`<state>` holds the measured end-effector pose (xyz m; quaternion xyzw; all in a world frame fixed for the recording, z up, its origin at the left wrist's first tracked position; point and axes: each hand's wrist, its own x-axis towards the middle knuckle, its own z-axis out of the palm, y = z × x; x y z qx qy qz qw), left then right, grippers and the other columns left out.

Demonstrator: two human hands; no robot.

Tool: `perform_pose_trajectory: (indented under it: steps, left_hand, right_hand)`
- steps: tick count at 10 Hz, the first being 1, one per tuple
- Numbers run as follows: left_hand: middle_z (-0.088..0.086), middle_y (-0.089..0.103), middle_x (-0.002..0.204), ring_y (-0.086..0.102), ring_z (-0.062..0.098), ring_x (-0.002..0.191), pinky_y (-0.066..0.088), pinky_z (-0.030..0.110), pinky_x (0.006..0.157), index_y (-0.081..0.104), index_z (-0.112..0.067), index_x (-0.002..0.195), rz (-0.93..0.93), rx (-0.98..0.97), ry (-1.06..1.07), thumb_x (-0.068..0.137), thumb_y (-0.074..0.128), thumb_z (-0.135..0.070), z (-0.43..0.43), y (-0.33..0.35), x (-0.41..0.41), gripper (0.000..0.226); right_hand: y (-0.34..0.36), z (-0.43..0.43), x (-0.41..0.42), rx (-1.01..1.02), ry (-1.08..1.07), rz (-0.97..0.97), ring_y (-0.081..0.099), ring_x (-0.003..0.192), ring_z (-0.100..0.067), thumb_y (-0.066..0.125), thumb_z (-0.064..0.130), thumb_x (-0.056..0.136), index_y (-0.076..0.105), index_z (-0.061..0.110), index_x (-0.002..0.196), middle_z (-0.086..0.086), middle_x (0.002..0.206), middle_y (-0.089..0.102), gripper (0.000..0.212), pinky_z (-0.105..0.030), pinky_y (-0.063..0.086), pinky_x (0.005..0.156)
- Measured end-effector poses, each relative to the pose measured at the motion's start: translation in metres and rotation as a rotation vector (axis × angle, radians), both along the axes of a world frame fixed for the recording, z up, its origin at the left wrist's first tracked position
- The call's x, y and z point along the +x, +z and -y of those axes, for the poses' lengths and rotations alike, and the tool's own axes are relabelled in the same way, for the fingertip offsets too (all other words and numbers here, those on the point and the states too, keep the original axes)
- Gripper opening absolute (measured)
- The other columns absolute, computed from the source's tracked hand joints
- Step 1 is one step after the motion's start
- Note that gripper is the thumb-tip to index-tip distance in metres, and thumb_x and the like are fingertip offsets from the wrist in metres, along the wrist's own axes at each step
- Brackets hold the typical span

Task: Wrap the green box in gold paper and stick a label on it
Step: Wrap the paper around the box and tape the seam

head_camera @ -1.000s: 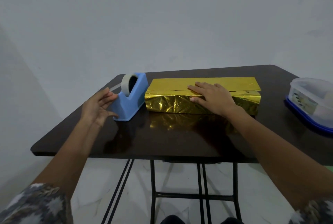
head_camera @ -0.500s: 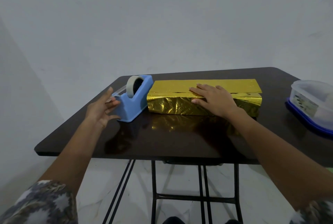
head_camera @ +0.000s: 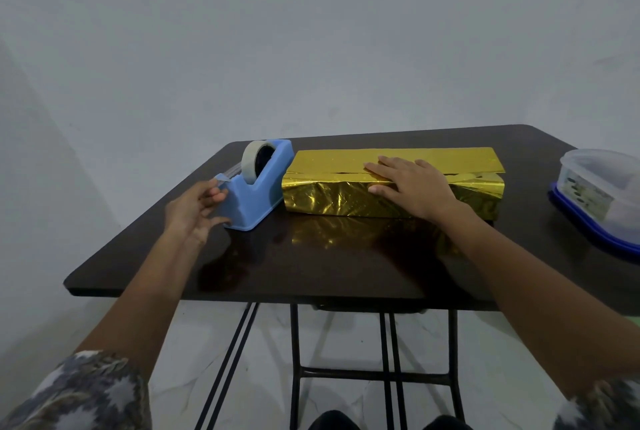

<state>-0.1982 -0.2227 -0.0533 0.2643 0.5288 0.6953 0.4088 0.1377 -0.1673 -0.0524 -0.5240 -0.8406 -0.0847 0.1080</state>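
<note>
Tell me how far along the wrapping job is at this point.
Done: the gold-wrapped box shows no green on the sides in view. In hand: the right hand presses flat on the overlapping seam along the top front edge, while the left hand is at the cutter end of the blue tape dispenser, fingers by the loose tape end. Left: no tape visible on the seam, and no label on the parcel.

I see my dark glossy table (head_camera: 346, 273) on black metal legs (head_camera: 294, 343) over a pale floor (head_camera: 502, 377); a clear tub (head_camera: 602, 173) with a blue base sits far right.
</note>
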Motion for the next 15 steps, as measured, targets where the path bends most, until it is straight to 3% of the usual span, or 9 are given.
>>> perform_pose_trajectory:
  steps: [3,5,7,9,11,12,13,14,15]
  left_hand:
    - [0.003,0.060,0.071,0.064,0.012,0.072,0.055,0.040,0.067,0.059,-0.013,0.075,-0.022,0.000,-0.012,0.086,0.066,-0.020,0.006,-0.008,0.002,0.015]
    - [0.006,0.058,0.073,0.061,0.015,0.072,0.054,0.039,0.071,0.059,-0.010,0.082,-0.081,-0.065,0.013,0.079,0.071,-0.043,0.005,-0.005,0.006,0.035]
    - [0.007,0.056,0.068,0.060,0.015,0.067,0.055,0.034,0.062,0.056,-0.007,0.071,-0.182,-0.096,0.048,0.080,0.073,-0.033,0.000,-0.003,0.007,0.031]
    - [0.011,0.058,0.069,0.056,0.016,0.059,0.055,0.030,0.072,0.057,-0.002,0.071,-0.274,-0.196,0.126,0.084,0.070,-0.020,0.003,-0.028,0.002,0.026]
    - [0.010,0.057,0.069,0.061,0.019,0.069,0.055,0.032,0.068,0.058,-0.005,0.074,-0.186,-0.022,0.179,0.088,0.064,-0.033,0.034,-0.025,0.019,0.031]
    - [0.011,0.062,0.071,0.063,0.020,0.072,0.054,0.028,0.068,0.062,-0.007,0.071,-0.340,0.110,0.181,0.089,0.060,-0.034,0.057,-0.015,0.046,0.032]
    - [-0.001,0.066,0.060,0.066,0.012,0.067,0.054,0.021,0.067,0.065,-0.009,0.065,-0.539,0.209,-0.037,0.088,0.060,-0.031,0.057,0.009,0.078,0.033]
    - [-0.003,0.068,0.061,0.066,0.012,0.069,0.056,0.028,0.074,0.066,-0.011,0.065,-0.629,0.284,-0.230,0.084,0.063,-0.034,0.037,0.035,0.108,0.030]
    - [-0.002,0.072,0.072,0.068,0.012,0.079,0.053,0.038,0.084,0.068,-0.016,0.072,-0.668,0.307,-0.339,0.084,0.068,-0.027,0.008,0.048,0.135,0.016]
  right_hand:
    - [0.000,-0.001,0.001,-0.002,0.001,-0.007,0.021,0.144,-0.018,0.025,0.054,0.096,0.017,0.034,0.149,0.001,0.157,0.021,0.057,-0.041,0.017,0.116]
    - [0.000,-0.001,0.000,-0.001,0.006,-0.010,0.021,0.144,-0.019,0.025,0.053,0.096,0.018,0.033,0.149,0.001,0.157,0.021,0.057,-0.041,0.017,0.116]
    - [-0.001,-0.001,0.000,0.000,0.008,-0.009,0.022,0.143,-0.019,0.025,0.054,0.096,0.018,0.034,0.149,0.001,0.156,0.022,0.057,-0.041,0.018,0.116]
    - [0.000,0.002,-0.001,0.008,0.019,-0.016,0.022,0.143,-0.019,0.025,0.053,0.096,0.018,0.034,0.149,0.001,0.156,0.023,0.056,-0.040,0.018,0.115]
    - [0.000,0.006,0.000,0.017,0.002,-0.044,0.031,0.140,-0.020,0.027,0.056,0.094,0.005,0.030,0.151,-0.003,0.153,0.031,0.066,-0.040,0.022,0.114]
    - [0.000,0.008,-0.002,0.032,0.007,-0.106,0.039,0.135,-0.022,0.032,0.057,0.093,-0.005,0.027,0.150,-0.005,0.148,0.039,0.075,-0.039,0.026,0.112]
    - [0.004,0.010,-0.003,-0.019,0.024,-0.151,0.027,0.142,-0.022,0.038,0.058,0.091,0.006,0.027,0.151,-0.003,0.157,0.019,0.074,-0.040,0.021,0.115]
    - [0.007,0.014,-0.001,-0.054,0.048,-0.162,0.019,0.144,-0.022,0.044,0.056,0.090,0.030,0.027,0.146,0.000,0.159,0.011,0.065,-0.039,0.017,0.116]
    - [0.008,0.016,0.001,-0.055,0.064,-0.149,0.020,0.143,-0.019,0.045,0.051,0.093,0.030,0.028,0.146,0.001,0.157,0.019,0.061,-0.037,0.016,0.116]
